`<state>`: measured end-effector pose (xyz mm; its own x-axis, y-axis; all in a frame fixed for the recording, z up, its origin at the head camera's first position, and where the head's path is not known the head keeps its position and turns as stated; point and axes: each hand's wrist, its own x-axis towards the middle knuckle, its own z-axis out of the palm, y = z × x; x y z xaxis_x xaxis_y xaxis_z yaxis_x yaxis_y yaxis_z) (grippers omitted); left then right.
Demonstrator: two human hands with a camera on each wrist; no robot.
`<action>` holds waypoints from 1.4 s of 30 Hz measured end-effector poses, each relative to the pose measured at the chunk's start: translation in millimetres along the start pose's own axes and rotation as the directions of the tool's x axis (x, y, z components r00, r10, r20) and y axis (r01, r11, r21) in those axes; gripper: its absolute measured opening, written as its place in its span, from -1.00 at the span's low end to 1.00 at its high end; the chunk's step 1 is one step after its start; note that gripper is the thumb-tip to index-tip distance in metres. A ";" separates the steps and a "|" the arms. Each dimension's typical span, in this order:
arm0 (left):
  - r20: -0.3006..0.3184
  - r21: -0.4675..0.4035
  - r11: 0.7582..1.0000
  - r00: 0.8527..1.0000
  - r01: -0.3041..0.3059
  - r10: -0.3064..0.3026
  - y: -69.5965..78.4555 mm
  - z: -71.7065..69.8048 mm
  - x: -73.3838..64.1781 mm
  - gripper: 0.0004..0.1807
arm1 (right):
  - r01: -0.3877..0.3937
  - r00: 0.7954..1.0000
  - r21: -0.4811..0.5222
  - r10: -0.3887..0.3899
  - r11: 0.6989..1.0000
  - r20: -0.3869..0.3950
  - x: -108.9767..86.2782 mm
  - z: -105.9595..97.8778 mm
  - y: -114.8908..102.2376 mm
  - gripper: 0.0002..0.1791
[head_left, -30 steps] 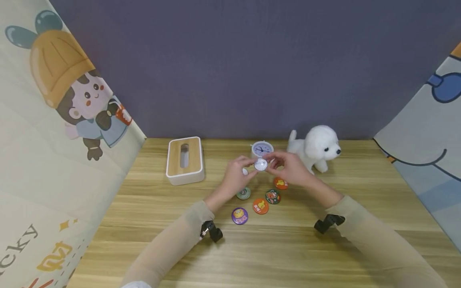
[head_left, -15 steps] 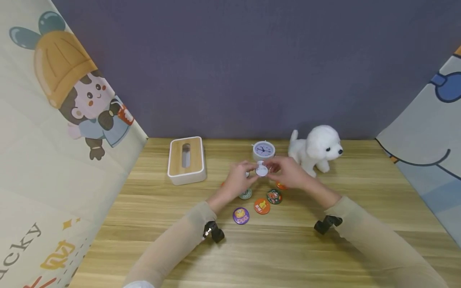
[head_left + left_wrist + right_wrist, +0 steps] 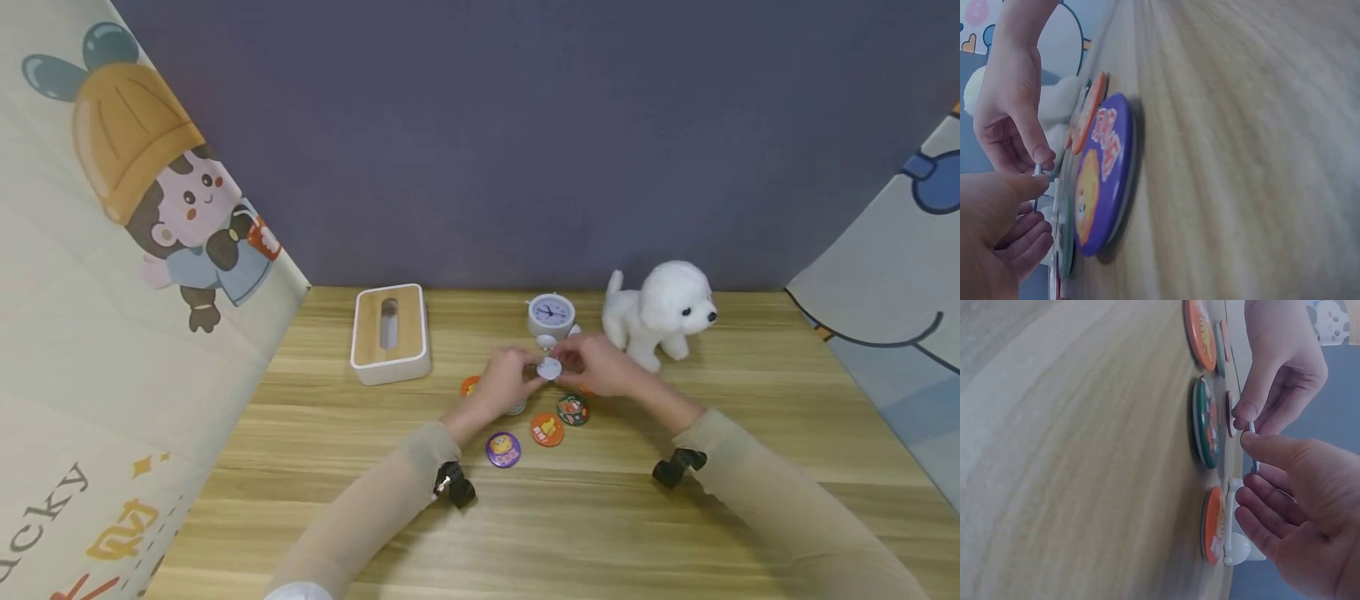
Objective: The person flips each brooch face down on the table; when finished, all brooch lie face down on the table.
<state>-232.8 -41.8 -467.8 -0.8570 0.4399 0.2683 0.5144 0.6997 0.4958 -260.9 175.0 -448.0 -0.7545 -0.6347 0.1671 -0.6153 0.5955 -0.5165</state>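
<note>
Both hands pinch a thin, round, whitish disc (image 3: 549, 368) between them, just in front of the white alarm clock (image 3: 552, 314). My left hand (image 3: 501, 382) grips its left edge and my right hand (image 3: 606, 367) its right edge. From the side, in the right wrist view, the disc (image 3: 1255, 465) looks like a thin plate between thumbs and fingers. Round badges lie below the hands: a purple one (image 3: 503, 450), an orange one (image 3: 547, 430) and a dark green one (image 3: 573, 410). My left hand partly covers a pale green badge (image 3: 516, 408) and another orange badge (image 3: 470, 386).
A white tissue box (image 3: 390, 333) with a wooden lid stands at the left back. The white plush dog (image 3: 660, 312) stands right of the clock. A small white round piece (image 3: 547, 341) shows before the clock. A dark wall (image 3: 480, 150) closes off the table's back.
Both hands have come down and nearer with the disc, away from the clock, whose face now shows fully. The orange badge beside my left hand has come into sight.
</note>
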 end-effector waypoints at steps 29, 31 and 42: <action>0.034 0.080 0.994 0.996 0.080 -0.083 10.3 7.7 7.0 -0.76 | 0.023 0.998 -0.119 -0.030 0.993 -0.057 -9.8 5.1 10.3 -0.65; 0.022 0.073 0.996 0.998 0.059 -0.061 13.2 8.6 8.4 -0.71 | -0.009 0.997 -0.126 0.000 0.992 -0.074 -16.8 -2.0 9.7 -0.66; 0.108 0.084 0.996 0.994 0.009 -0.018 37.2 27.5 25.6 -0.72 | -0.048 0.997 -0.190 0.035 0.981 -0.069 -55.0 -15.7 17.8 -0.59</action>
<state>-234.8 11.0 -465.2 -0.8578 0.4857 0.1682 0.5075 0.7485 0.4268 -233.9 228.3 -453.2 -0.7896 -0.5778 0.2067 -0.6108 0.7077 -0.3551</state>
